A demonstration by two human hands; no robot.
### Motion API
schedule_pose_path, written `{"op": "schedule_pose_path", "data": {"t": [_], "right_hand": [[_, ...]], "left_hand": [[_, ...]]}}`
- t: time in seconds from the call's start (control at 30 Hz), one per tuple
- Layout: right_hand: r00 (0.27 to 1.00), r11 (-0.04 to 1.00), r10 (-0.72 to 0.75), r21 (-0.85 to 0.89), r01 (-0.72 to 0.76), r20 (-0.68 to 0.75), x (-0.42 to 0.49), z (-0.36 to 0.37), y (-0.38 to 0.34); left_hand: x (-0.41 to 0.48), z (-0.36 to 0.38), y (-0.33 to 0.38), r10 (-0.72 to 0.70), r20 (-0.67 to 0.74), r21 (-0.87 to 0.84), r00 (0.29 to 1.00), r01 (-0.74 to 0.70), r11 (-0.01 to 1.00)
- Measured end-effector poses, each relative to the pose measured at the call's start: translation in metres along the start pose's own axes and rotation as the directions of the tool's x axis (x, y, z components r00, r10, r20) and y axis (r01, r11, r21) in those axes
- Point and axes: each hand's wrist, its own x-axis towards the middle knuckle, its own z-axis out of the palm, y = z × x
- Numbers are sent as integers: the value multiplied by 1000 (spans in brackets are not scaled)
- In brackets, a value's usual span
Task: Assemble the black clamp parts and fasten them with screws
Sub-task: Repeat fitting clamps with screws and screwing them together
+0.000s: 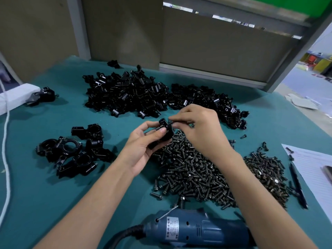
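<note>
Teal-matted workbench, centre of frame: left hand curls round a black clamp, thumb across its front. Right hand pinches a screw at the clamp's upper edge, its other fingers loosely bent. Screw pile lower right, loose clamp parts upper centre, assembled clamps left, electric screwdriver bottom. Clamp appears rigid, compact and glossy, so probably slippery; best gripped by its body, leaving the screw hole exposed.

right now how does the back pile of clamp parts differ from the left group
The back pile holds many small pieces heaped up; the left group holds only a few. Left group pieces look joined, showing round openings; back pile pieces look separate. Both are black, on the green table.
</note>
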Motion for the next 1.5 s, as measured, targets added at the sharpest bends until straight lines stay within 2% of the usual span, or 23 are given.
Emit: {"op": "schedule_pose_path", "data": {"t": [0.2,0.43,0.5,0.53,0.6,0.67,0.73,0.8,0.87,0.93,1.13,1.2,1.23,1.33,1.43,1.5], "right_hand": [[988,994,-93,-63,85,-121,-3,14,-7],[993,994,-102,32,104,-58,-5,14,-8],[994,992,-103,74,106,-35,-6,11,-8],[998,990,-70,124,70,-8,-6,8,-8],[994,983,81,158,-92,75,-5,1,0],[956,961,276,-41,-273,100,-4,-8,24],[892,859,447,-308,-408,64,-5,-16,55],[797,730,601,-448,-517,61,-7,-22,81],[682,623,722,-538,-568,116,-10,-21,93],[629,590,762,-568,-574,155,-13,-16,98],[705,607,700,-618,-500,118,-14,-11,97],[774,680,627,-547,-487,91,-13,-13,94],[812,744,580,-454,-490,74,-12,-15,89],[892,894,447,-47,-445,62,-7,-16,59],[949,909,314,277,-311,36,-5,-9,25],[962,903,271,344,-258,11,-6,-1,12]], "left_hand": [[0,0,1,24,3,3,1000,-24,1000],[-1,-1,0,23,29,58,999,-24,998],[0,-2,-1,27,0,44,1000,-27,999],[1,-2,-1,30,-23,13,999,-29,999],[2,-3,-1,28,-42,-55,999,-30,998],[2,-4,0,19,-38,-114,999,-23,993],[3,-4,1,3,-44,-155,999,-9,988],[3,-5,2,-7,-53,-174,999,-3,985],[4,-6,1,-10,-57,-175,998,0,984],[4,-5,1,-12,-53,-171,999,3,985],[3,-5,0,-17,-32,-179,999,11,984],[3,-6,0,-22,-34,-185,999,16,983],[3,-6,-1,-25,-37,-189,999,17,982],[3,-6,-1,-32,-46,-198,998,23,980],[2,-4,-1,-21,-42,-174,999,13,985],[2,-3,-1,-12,-27,-168,1000,7,986]]}}
